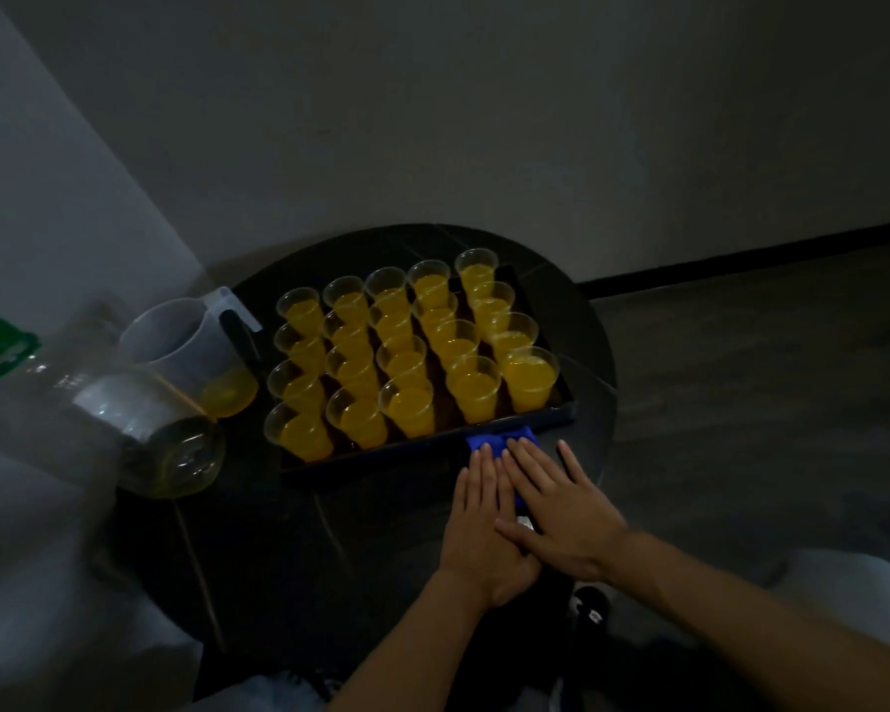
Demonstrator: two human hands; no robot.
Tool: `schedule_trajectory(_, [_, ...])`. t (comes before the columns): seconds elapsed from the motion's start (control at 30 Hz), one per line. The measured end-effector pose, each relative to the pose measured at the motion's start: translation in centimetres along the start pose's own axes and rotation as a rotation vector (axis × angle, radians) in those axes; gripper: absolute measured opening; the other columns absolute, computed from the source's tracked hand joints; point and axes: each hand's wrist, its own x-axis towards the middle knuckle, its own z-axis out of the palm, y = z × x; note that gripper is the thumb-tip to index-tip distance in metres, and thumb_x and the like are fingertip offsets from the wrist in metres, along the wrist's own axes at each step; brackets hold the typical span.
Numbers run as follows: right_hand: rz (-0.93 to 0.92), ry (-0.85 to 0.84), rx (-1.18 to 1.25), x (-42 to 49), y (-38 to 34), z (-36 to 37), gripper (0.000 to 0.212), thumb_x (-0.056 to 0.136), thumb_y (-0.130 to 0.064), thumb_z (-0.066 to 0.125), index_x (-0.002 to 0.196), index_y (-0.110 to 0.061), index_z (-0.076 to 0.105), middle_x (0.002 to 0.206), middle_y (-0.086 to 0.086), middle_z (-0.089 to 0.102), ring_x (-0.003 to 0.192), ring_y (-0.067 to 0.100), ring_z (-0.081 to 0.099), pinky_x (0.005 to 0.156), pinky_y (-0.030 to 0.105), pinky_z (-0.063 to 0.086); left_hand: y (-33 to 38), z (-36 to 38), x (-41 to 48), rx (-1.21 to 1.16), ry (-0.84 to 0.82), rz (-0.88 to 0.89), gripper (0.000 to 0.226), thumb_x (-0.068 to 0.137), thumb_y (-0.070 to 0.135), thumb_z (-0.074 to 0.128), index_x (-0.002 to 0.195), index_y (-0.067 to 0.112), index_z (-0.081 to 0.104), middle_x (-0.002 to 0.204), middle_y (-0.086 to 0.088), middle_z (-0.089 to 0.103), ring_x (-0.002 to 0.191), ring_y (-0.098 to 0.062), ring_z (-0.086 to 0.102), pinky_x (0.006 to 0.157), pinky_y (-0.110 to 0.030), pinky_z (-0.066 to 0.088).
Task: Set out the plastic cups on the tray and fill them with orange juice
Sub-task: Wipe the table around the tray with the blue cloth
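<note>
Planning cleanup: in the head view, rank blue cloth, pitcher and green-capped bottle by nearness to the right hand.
1. blue cloth, under the right hand.
2. pitcher, left of the tray.
3. green-capped bottle, far left.

The left hand [484, 531] and right hand [569, 526] lie flat, palms down, side by side, with fingers straight and pointing away from the body. The right thumb rests across the back of the left hand. Both forearms are bare.
</note>
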Motion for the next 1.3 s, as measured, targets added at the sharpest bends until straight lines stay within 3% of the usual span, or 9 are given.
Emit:
schedule_trajectory(0.37, [0.081, -0.022, 0.008, -2.6, 5.0, -1.2, 0.089, 0.091, -0.079, -0.001, 0.158, -0.021, -0.006, 0.166, -0.001, -0.01, 0.15, 0.01, -0.02, 0.122, 0.052, -0.007, 5.0, 0.5, 3.4, 0.009, -0.017, 0.027, 0.102, 0.096, 0.062, 0.036, 0.156, 0.007, -0.024, 0.162, -0.013, -0.034, 0.149, -0.025, -0.034, 0.126, -0.044, -0.012])
schedule_trajectory(0.6, [0.203, -0.033, 0.05, -3.6, 2.5, -0.8, 0.097, 0.083, -0.084, -0.008, 0.155, -0.018, -0.015, 0.164, 0.001, -0.018, 0.148, 0.015, -0.025, 0.122, 0.048, -0.011, 3.8, -0.1, 2.8, 0.078, -0.087, 0.128, 0.108, 0.093, 0.066, 0.041, 0.156, 0.007, -0.024, 0.161, -0.012, -0.035, 0.15, -0.025, -0.033, 0.126, -0.044, -0.011])
schedule_trajectory(0.77, [0.268, -0.024, 0.068, -4.2, -0.2, -0.1, 0.106, 0.078, -0.086, -0.014, 0.155, -0.015, -0.014, 0.163, 0.002, -0.02, 0.148, 0.017, -0.027, 0.122, 0.047, -0.012, 2.3, 0.1, 0.9, 0.065, -0.039, 0.204, 0.104, 0.095, 0.062, 0.041, 0.157, 0.008, -0.021, 0.163, -0.011, -0.031, 0.151, -0.022, -0.031, 0.125, -0.041, -0.015])
schedule_trajectory(1.03, [0.278, -0.03, 0.069, -4.3, -2.5, 0.3, 0.109, 0.076, -0.088, -0.014, 0.155, -0.013, -0.014, 0.163, 0.004, -0.02, 0.147, 0.017, -0.028, 0.123, 0.046, -0.011, 1.1, -0.2, -1.1, 0.066, -0.016, 0.218, 0.103, 0.097, 0.061, 0.043, 0.157, 0.007, -0.02, 0.161, -0.01, -0.033, 0.15, -0.022, -0.032, 0.117, -0.035, -0.027])
schedule_trajectory(1.3, [0.253, -0.023, 0.075, -3.6, -4.7, 0.7, 0.105, 0.08, -0.087, -0.008, 0.154, -0.012, -0.016, 0.163, 0.006, -0.019, 0.148, 0.018, -0.028, 0.122, 0.044, -0.011, -1.0, -0.4, -2.7, 0.059, -0.02, 0.218, 0.103, 0.094, 0.06, 0.044, 0.157, 0.01, -0.022, 0.163, -0.008, -0.033, 0.149, -0.018, -0.034, 0.12, -0.032, -0.023])
